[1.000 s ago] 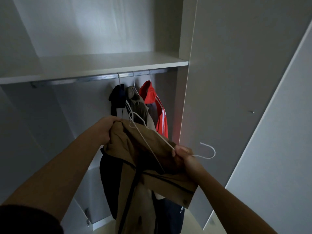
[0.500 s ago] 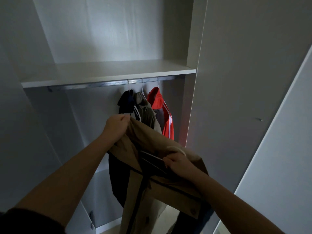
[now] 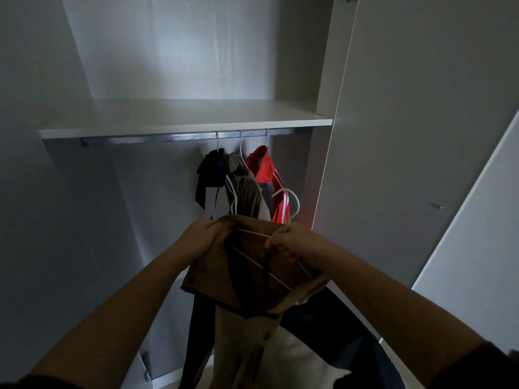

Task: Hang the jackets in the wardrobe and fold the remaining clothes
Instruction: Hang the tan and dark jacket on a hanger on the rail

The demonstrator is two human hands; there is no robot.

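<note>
One jacket (image 3: 213, 279) between left hand (image 3: 200, 238) and right hand (image 3: 295, 242) gripping hanger (image 3: 296, 203).

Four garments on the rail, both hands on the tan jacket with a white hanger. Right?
No. Head view shows three on the rail: dark jacket, olive jacket, red jacket. Left hand and right hand hold the tan jacket with white hanger.

Dim, shadowy, wide-angle edge distortion

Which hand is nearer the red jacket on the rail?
Right. The right hand is just below the red jacket; the left hand is farther off, below and left of it.
</note>
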